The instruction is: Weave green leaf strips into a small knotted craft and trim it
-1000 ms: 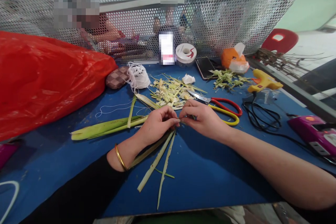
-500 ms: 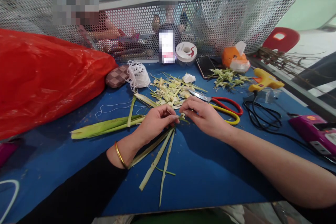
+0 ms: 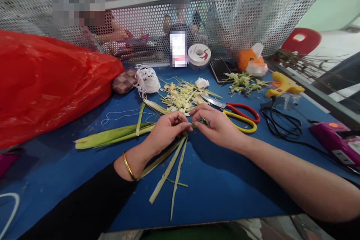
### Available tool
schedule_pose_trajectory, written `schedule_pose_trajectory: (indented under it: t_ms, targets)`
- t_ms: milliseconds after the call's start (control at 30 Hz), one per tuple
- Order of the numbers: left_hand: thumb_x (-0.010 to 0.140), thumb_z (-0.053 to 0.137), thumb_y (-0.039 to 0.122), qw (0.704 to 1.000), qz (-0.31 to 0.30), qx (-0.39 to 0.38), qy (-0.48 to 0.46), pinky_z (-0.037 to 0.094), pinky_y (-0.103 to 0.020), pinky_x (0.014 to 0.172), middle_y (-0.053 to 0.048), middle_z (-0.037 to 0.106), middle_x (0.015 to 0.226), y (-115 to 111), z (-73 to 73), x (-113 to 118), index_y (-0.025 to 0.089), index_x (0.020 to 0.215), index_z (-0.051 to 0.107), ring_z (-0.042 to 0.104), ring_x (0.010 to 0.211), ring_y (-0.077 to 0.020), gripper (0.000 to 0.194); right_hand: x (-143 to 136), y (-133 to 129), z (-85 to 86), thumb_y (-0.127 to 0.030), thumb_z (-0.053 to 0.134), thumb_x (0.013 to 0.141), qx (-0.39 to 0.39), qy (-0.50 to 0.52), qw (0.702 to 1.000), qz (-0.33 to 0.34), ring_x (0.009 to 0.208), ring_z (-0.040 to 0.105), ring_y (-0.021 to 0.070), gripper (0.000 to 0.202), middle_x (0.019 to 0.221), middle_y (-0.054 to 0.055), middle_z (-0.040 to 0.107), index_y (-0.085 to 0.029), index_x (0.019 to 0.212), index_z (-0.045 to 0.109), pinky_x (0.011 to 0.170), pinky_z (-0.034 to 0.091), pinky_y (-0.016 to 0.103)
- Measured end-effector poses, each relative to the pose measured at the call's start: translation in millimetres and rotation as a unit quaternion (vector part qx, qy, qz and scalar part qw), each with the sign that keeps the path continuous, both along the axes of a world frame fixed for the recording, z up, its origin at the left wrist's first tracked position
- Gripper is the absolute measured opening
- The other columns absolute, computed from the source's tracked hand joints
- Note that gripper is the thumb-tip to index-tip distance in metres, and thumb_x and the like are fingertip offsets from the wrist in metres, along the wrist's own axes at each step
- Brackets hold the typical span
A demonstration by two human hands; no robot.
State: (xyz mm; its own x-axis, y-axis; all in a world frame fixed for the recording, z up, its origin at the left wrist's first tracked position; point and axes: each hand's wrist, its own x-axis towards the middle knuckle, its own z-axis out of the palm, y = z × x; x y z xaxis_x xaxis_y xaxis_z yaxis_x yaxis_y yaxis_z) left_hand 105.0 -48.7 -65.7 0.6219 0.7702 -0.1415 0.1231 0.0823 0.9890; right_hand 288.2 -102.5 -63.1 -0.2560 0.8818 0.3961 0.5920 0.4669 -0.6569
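My left hand [image 3: 172,128], a gold bangle at its wrist, pinches a small green plant piece between thumb and fingers. Across from it, the closed fingers of my right hand [image 3: 216,124] grip the same piece, whose middle is mostly hidden by fingertips. Pale green leaf strips [image 3: 168,174] fan out on the table below my left hand. Longer green leaves [image 3: 112,137] lie to its left. Beyond both hands is a heap of plant trimmings [image 3: 182,95]. Scissors [image 3: 243,114] with one red and one yellow handle lie just past my right hand.
A red plastic bag [image 3: 53,86] fills the left side. White string [image 3: 147,79], a ribbon spool [image 3: 199,55], a lit phone [image 3: 178,48] and a dark phone [image 3: 221,70] stand or lie at the back. At right are a yellow glue gun [image 3: 284,85], its cord and a purple power strip [image 3: 333,140].
My right hand's fingers have shifted over the plant piece, covering its pale tip, with a dark green bit now showing between them. My left hand has stayed in place.
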Motion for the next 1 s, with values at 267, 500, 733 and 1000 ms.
schedule_pose_trajectory:
  t_ms: [267,500,733,1000]
  targets:
    - [0.071,0.075,0.024,0.999,0.036,-0.014,0.009,0.039,-0.019,0.051,0.004,0.059,0.063,0.9,-0.4,-2.5,0.015,0.074,0.064,0.049,0.053,-0.0059,0.014,-0.8,-4.9,6.8,-0.009,0.053,0.083,0.068,-0.079,0.994,0.038,0.098,0.061,0.0260,0.011,0.106,0.015,0.062,-0.017,0.079,0.061,0.084,0.048,0.043]
    - [0.066,0.076,0.021,0.999,0.043,-0.024,0.017,0.037,-0.019,0.046,0.004,0.062,0.059,0.8,0.0,-2.6,0.016,0.074,0.063,0.051,0.048,-0.0063,0.016,-0.7,-5.1,7.5,-0.008,0.054,0.078,0.053,-0.070,0.993,0.074,0.100,0.060,0.0251,0.013,0.107,0.013,0.062,-0.017,0.076,0.062,0.086,0.047,0.043]
    - [0.066,0.077,0.023,0.998,0.049,-0.032,0.019,0.040,-0.019,0.048,0.004,0.063,0.059,2.8,-0.3,-3.6,0.016,0.070,0.064,0.053,0.050,-0.0065,0.016,0.1,-5.5,9.2,-0.010,0.055,0.080,0.032,-0.038,0.995,0.083,0.099,0.060,0.0243,0.011,0.107,0.012,0.062,-0.018,0.075,0.062,0.087,0.047,0.043]
    - [0.065,0.076,0.016,0.998,0.016,0.051,0.044,0.044,-0.019,0.055,0.003,0.066,0.062,1.8,5.0,-1.8,0.016,0.068,0.067,0.057,0.056,-0.0070,0.010,1.1,-1.0,-2.5,-0.009,0.050,0.086,-0.060,0.095,0.994,-0.002,0.097,0.066,0.0190,0.024,0.101,0.007,0.069,-0.020,0.106,0.056,0.086,0.050,0.035]
